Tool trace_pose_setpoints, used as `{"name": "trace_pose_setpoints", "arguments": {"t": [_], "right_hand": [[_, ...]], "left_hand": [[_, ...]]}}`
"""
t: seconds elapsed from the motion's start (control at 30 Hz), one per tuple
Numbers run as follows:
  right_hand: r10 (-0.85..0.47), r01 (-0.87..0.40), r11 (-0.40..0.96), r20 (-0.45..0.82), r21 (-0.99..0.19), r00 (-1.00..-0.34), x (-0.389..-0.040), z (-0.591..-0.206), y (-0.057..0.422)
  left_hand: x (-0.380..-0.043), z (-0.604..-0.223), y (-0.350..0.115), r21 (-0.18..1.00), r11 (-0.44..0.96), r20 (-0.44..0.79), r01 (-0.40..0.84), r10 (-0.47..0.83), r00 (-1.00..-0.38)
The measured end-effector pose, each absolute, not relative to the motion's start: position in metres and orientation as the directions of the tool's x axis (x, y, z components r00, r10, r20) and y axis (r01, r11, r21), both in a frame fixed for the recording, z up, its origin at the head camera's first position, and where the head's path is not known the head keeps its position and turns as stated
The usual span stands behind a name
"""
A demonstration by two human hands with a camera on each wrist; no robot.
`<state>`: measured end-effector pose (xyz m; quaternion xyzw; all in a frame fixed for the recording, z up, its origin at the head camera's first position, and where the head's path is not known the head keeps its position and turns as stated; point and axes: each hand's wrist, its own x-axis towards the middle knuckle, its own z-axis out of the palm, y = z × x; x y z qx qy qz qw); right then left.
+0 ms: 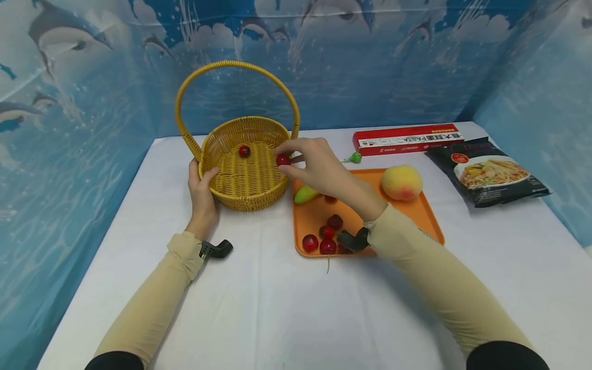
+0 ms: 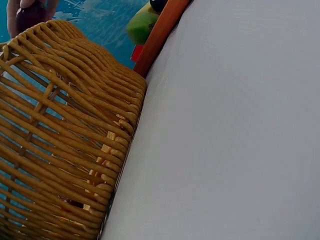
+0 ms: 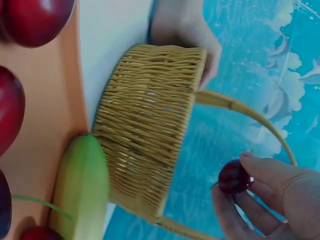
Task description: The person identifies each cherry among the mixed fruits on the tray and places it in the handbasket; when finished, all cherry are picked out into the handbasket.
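Observation:
A yellow wicker basket (image 1: 250, 203) with a tall hoop handle stands at the left of the table. My left hand (image 1: 202, 198) grips its left rim, thumb over the edge and fingers along the outside. One dark red cherry (image 1: 244, 151) lies inside on the basket's bottom. Between thumb and fingertips, my right hand (image 1: 319, 167) pinches another cherry (image 3: 234, 177), close over the basket's right rim. Below that forearm, an orange tray (image 1: 305, 221) carries several cherries (image 1: 328, 245), a green-yellow banana (image 3: 82, 185) and a peach (image 1: 401, 182). The right forearm hides part of the tray.
Behind the tray lies a red pasta box (image 1: 409, 140), with a black noodle packet (image 1: 490, 172) to its right. A small green stem end (image 1: 355, 158) shows past the tray's far edge. A blue dolphin-print curtain (image 1: 351, 77) hangs round the white table (image 1: 259, 308).

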<state>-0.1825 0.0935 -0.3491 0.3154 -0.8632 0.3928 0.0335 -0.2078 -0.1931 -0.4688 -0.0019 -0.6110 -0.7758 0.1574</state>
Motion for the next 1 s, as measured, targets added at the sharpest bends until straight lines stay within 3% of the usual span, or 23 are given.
{"name": "trace_pose_setpoints", "arguments": {"t": [0.3, 1.0], "right_hand": [[-0.375, -0.471, 0.524, 0.304, -0.709, -0.876, -0.179, -0.35, 0.12], [-0.433, -0.411, 0.673, 0.123, -0.615, -0.893, -0.15, -0.369, 0.169]], "left_hand": [[-0.205, -0.468, -0.189, 0.952, -0.189, 0.194, 0.24, -0.23, -0.953], [-0.207, -0.468, -0.196, 0.961, -0.137, 0.205, 0.241, -0.233, -0.951]]}}
